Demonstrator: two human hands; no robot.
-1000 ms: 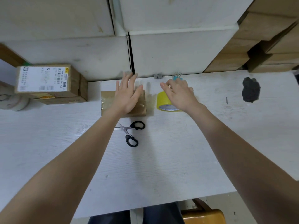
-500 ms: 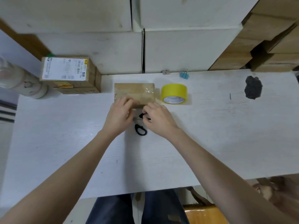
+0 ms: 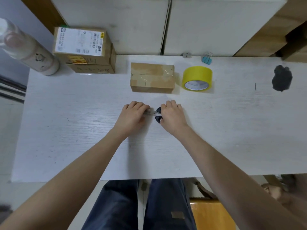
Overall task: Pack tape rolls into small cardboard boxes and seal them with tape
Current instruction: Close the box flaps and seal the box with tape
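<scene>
A small cardboard box (image 3: 152,77) with clear tape across its top sits shut on the white table (image 3: 66,122). Just right of it stands a yellow tape roll (image 3: 197,78). Nearer to me lie black-handled scissors (image 3: 157,113), mostly covered by my hands. My left hand (image 3: 133,116) has its fingers curled over the blade end. My right hand (image 3: 171,117) curls over the black handles. Both hands are a short way in front of the box and apart from it.
A labelled cardboard parcel (image 3: 83,48) rests on another box at the back left, beside a pale cylinder (image 3: 28,52). A blue binder clip (image 3: 207,59) and a dark stain (image 3: 282,78) lie at the back right. White boxes form the wall behind.
My hands left the box and the tape roll, came toward me and closed over the scissors. The scissors now lie farther from the box. The camera view rose and widened.
</scene>
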